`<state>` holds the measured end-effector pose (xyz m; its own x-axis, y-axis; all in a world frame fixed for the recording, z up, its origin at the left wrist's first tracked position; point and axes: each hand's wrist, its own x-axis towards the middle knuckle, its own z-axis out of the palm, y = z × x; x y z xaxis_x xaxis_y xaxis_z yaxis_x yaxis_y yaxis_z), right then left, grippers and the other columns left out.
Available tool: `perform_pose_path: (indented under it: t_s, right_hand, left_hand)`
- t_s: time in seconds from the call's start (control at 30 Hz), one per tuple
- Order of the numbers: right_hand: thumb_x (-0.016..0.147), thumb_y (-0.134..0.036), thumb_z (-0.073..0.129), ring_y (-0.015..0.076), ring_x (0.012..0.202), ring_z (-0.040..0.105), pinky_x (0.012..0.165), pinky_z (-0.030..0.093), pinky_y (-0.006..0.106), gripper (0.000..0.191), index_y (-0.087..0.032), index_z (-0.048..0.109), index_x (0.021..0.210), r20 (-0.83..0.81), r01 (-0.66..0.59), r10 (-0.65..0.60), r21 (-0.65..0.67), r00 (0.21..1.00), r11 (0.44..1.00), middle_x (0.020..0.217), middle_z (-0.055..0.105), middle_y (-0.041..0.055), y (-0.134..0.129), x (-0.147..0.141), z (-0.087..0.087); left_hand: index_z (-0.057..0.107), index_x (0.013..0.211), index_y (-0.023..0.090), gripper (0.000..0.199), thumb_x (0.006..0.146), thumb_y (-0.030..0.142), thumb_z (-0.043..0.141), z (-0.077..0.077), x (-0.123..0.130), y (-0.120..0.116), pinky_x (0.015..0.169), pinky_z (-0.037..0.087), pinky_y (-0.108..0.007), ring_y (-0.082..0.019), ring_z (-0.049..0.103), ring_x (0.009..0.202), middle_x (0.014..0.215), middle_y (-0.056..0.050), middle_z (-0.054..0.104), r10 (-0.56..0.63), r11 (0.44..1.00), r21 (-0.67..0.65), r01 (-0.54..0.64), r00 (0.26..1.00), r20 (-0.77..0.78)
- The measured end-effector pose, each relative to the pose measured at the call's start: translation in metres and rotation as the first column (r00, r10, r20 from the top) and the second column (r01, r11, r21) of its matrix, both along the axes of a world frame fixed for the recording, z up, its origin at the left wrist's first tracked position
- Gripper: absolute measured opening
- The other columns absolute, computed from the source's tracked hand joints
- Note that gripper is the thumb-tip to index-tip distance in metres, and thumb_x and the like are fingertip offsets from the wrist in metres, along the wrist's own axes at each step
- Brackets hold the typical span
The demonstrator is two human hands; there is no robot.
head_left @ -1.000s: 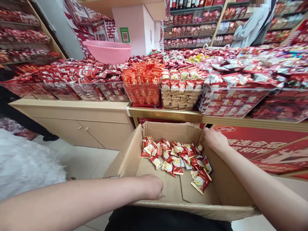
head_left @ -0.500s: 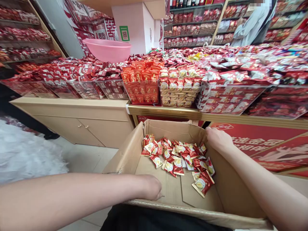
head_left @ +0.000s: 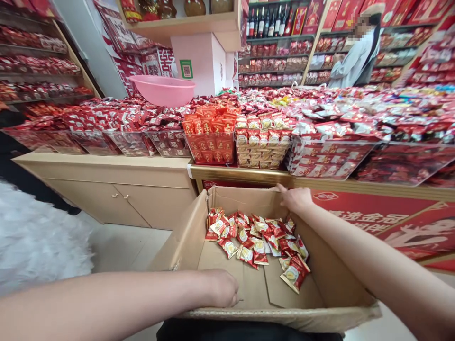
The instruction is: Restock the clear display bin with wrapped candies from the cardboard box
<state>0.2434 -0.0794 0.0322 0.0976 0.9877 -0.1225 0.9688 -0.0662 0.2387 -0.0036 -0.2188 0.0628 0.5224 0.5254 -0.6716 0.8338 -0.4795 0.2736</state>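
Note:
An open cardboard box point(head_left: 245, 313) rests in front of me, tilted, its near edge above my dark-clothed lap. Red and gold candy packets point(head_left: 245, 236) lie loose along its far side and right half. My left hand point(head_left: 222, 288) is closed just inside the near wall; a thin dark tip pokes out by its fingers, the rest hidden. At the far right corner, my right hand point(head_left: 296, 198) grips the rim, one finger stretched over the far wall and the thumb on the inside.
Behind the box runs a gold-edged counter point(head_left: 245, 174) with clear bins of wrapped sweets point(head_left: 263, 142). A pink basin point(head_left: 163, 92) sits on the sweets. A beige cabinet point(head_left: 103, 189) and white fluffy material point(head_left: 39, 237) are at left. A person point(head_left: 355, 59) stands by the back shelves.
My right hand has shifted left, from the right wall's top to the far corner. The view has tilted up, showing more shelves. My left hand stays closed in the same place in the box.

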Motion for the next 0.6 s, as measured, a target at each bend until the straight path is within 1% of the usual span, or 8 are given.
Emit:
perform_pose_path:
  t_s: [0.07, 0.13, 0.2, 0.27, 0.33, 0.4, 0.5, 0.6]
  right_hand:
    - [0.07, -0.037, 0.055, 0.0276, 0.087, 0.052, 0.063, 0.037, 0.034, 0.063, -0.035, 0.024, 0.125, 0.045, -0.109, 0.105, 0.075, 0.993, 0.991, 0.094, 0.056, 0.0136, 0.013, -0.01, -0.009]
    - [0.07, -0.036, 0.055, 0.0266, 0.086, 0.051, 0.061, 0.037, 0.031, 0.063, -0.041, 0.022, 0.124, 0.035, -0.181, 0.178, 0.118, 0.983, 0.976, 0.095, 0.053, 0.0125, 0.022, -0.015, -0.017]
    - [0.071, -0.038, 0.054, 0.0254, 0.085, 0.051, 0.061, 0.037, 0.03, 0.06, -0.04, 0.024, 0.123, 0.001, -0.207, 0.208, 0.131, 0.978, 0.97, 0.093, 0.052, 0.0112, 0.029, -0.019, -0.021]
    - [0.07, -0.039, 0.054, 0.0247, 0.085, 0.05, 0.061, 0.037, 0.03, 0.051, -0.035, 0.035, 0.118, -0.025, -0.201, 0.206, 0.148, 0.978, 0.968, 0.094, 0.05, 0.0111, 0.03, -0.024, -0.022]
    - [0.069, -0.039, 0.055, 0.0252, 0.087, 0.048, 0.06, 0.036, 0.03, 0.04, -0.027, 0.048, 0.107, -0.032, -0.193, 0.202, 0.177, 0.979, 0.965, 0.096, 0.048, 0.0118, 0.028, -0.03, -0.019]
    - [0.067, -0.037, 0.058, 0.0265, 0.091, 0.045, 0.062, 0.035, 0.031, 0.032, -0.023, 0.053, 0.095, -0.032, -0.206, 0.217, 0.211, 0.976, 0.956, 0.1, 0.046, 0.0118, 0.021, -0.034, -0.014]
    - [0.067, -0.034, 0.058, 0.0245, 0.094, 0.044, 0.069, 0.032, 0.032, 0.025, -0.022, 0.053, 0.089, -0.025, -0.247, 0.262, 0.254, 0.965, 0.935, 0.097, 0.05, 0.0084, 0.01, -0.031, -0.001]
    - [0.073, -0.034, 0.051, 0.0206, 0.085, 0.049, 0.07, 0.03, 0.033, 0.022, -0.021, 0.048, 0.091, -0.021, -0.245, 0.262, 0.292, 0.965, 0.924, 0.087, 0.055, 0.0054, 0.005, -0.021, 0.016]
  left_hand:
    - [0.065, 0.085, 0.022, 0.028, 0.069, 0.022, 0.043, 0.001, -0.003, 0.0, 0.059, 0.044, -0.031, -0.022, 0.059, 0.07, 0.082, -0.007, 0.067, 0.032, 0.999, 0.004, -0.032, 0.999, -0.021]
    - [0.064, 0.089, 0.022, 0.03, 0.07, 0.024, 0.042, 0.004, -0.005, 0.0, 0.06, 0.044, -0.033, -0.023, 0.059, 0.073, 0.085, -0.008, 0.066, 0.055, 0.998, -0.012, -0.056, 0.997, -0.061]
    - [0.063, 0.092, 0.022, 0.031, 0.07, 0.027, 0.041, 0.007, -0.007, 0.0, 0.062, 0.045, -0.035, -0.025, 0.059, 0.076, 0.089, -0.009, 0.065, 0.067, 0.997, -0.021, -0.069, 0.994, -0.092]
    - [0.063, 0.092, 0.024, 0.031, 0.071, 0.027, 0.041, 0.009, -0.009, -0.002, 0.064, 0.045, -0.035, -0.025, 0.059, 0.077, 0.091, -0.008, 0.065, 0.077, 0.997, 0.004, -0.077, 0.992, -0.1]
    - [0.063, 0.093, 0.024, 0.032, 0.071, 0.029, 0.04, 0.01, -0.011, -0.004, 0.065, 0.046, -0.035, -0.025, 0.059, 0.08, 0.093, -0.008, 0.065, 0.081, 0.997, 0.013, -0.08, 0.99, -0.112]
    - [0.062, 0.094, 0.023, 0.033, 0.071, 0.031, 0.04, 0.009, -0.013, -0.008, 0.068, 0.046, -0.035, -0.026, 0.058, 0.083, 0.095, -0.009, 0.064, 0.08, 0.997, 0.008, -0.08, 0.99, -0.118]
    - [0.062, 0.094, 0.019, 0.036, 0.071, 0.033, 0.039, 0.005, -0.015, -0.012, 0.068, 0.046, -0.036, -0.027, 0.058, 0.084, 0.095, -0.01, 0.064, 0.081, 0.997, 0.017, -0.079, 0.991, -0.108]
    - [0.062, 0.093, 0.018, 0.037, 0.072, 0.033, 0.035, -0.004, -0.014, -0.011, 0.069, 0.046, -0.036, -0.027, 0.058, 0.084, 0.094, -0.011, 0.064, 0.092, 0.994, 0.073, -0.086, 0.993, -0.073]
